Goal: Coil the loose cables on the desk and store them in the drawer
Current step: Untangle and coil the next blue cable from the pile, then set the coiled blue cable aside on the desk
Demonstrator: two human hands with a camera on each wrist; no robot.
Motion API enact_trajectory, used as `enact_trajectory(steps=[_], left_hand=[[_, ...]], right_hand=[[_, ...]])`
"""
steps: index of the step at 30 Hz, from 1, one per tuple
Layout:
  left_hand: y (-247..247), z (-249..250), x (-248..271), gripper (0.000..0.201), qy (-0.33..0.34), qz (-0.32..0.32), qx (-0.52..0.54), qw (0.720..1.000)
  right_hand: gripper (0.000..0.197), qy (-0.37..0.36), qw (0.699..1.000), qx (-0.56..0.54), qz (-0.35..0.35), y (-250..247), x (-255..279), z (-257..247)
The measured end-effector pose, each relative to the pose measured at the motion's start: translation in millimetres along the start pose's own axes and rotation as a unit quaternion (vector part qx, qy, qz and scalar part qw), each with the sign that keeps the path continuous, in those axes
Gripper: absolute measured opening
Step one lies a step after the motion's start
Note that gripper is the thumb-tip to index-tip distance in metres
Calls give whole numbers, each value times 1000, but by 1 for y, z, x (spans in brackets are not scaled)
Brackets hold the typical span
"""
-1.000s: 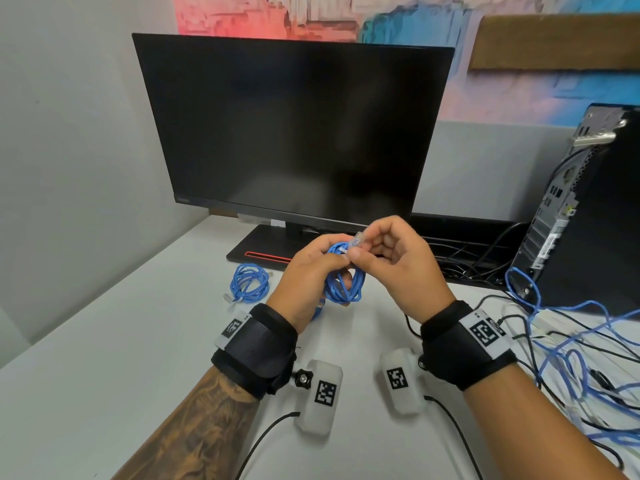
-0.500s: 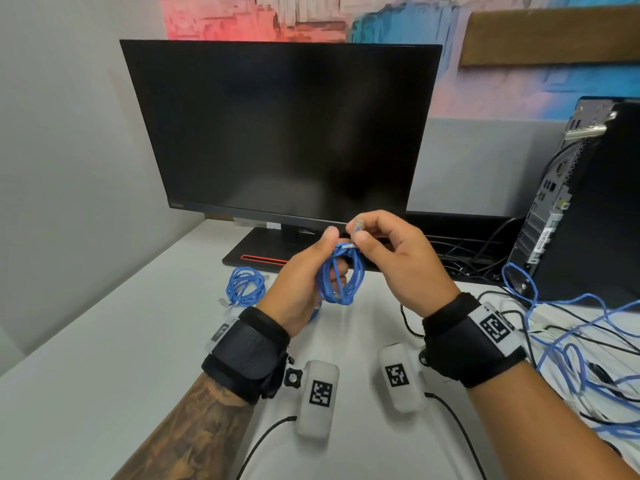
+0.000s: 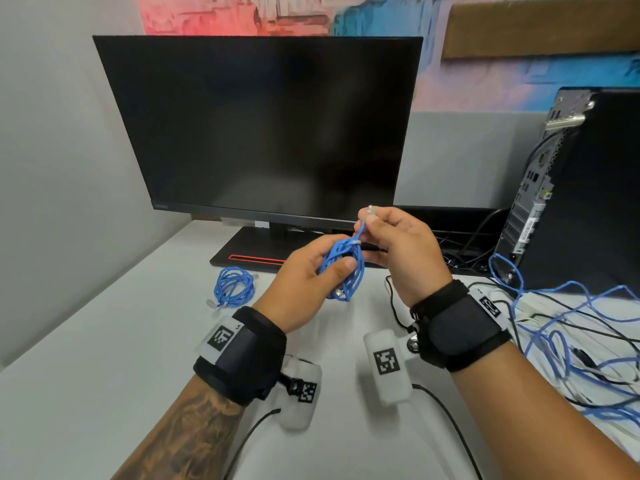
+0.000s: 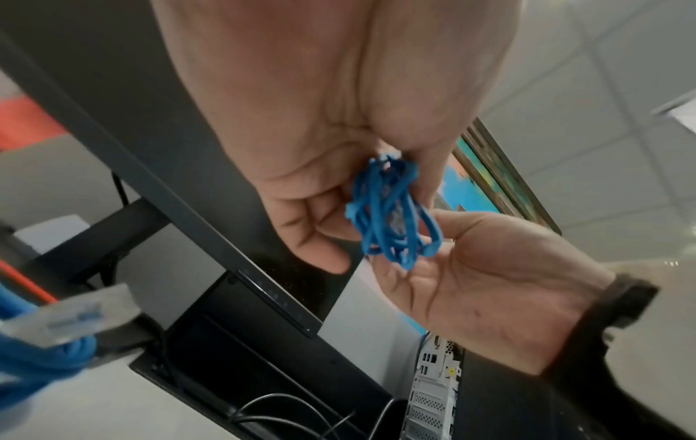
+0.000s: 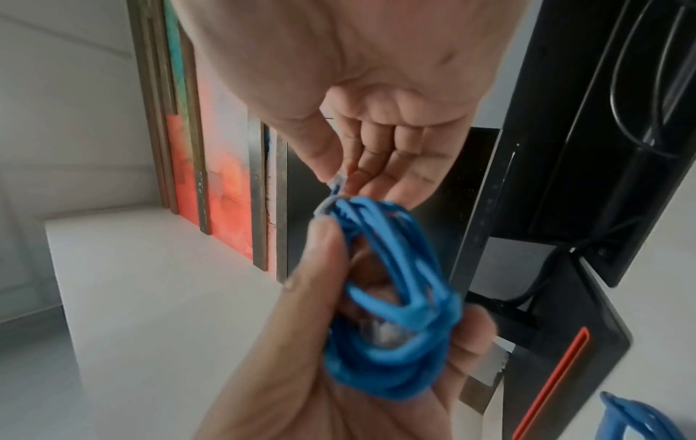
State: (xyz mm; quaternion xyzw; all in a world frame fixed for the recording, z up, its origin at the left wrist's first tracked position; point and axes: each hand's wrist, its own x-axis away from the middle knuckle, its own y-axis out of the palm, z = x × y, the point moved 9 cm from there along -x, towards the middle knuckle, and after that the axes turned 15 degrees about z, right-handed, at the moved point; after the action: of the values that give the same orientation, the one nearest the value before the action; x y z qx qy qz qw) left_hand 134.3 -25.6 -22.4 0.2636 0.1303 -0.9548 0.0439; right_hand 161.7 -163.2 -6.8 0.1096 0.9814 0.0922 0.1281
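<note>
A small coil of blue network cable (image 3: 343, 273) (image 4: 391, 214) (image 5: 395, 321) hangs above the white desk (image 3: 104, 341), in front of the monitor. My left hand (image 3: 311, 277) grips the coil, thumb across its loops. My right hand (image 3: 391, 251) pinches the cable's free end with its clear plug (image 3: 370, 212) (image 5: 337, 181) just above the coil. A second blue cable, coiled (image 3: 233, 289), lies on the desk to the left. A tangle of loose blue and black cables (image 3: 571, 327) spreads over the right side. No drawer is visible.
A black monitor (image 3: 270, 126) on its stand (image 3: 263, 254) fills the back of the desk. A computer tower (image 3: 588, 188) stands at the right. Black cables (image 3: 464, 244) lie behind the hands. A grey wall closes the left side.
My right hand has lifted the plug end higher above the coil. My left hand has turned the coil so that its thumb now faces me.
</note>
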Motion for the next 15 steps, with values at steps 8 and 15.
enact_trajectory(steps=[8,15], left_hand=[[-37,-22,-11,16,-150,72,-4,986],[-98,-29,11,15,-230,-12,-223,947]], right_hand=[[18,-39,991,130,-11,-2,-1,-8],[21,-101,898,422,-73,-47,1,-32]])
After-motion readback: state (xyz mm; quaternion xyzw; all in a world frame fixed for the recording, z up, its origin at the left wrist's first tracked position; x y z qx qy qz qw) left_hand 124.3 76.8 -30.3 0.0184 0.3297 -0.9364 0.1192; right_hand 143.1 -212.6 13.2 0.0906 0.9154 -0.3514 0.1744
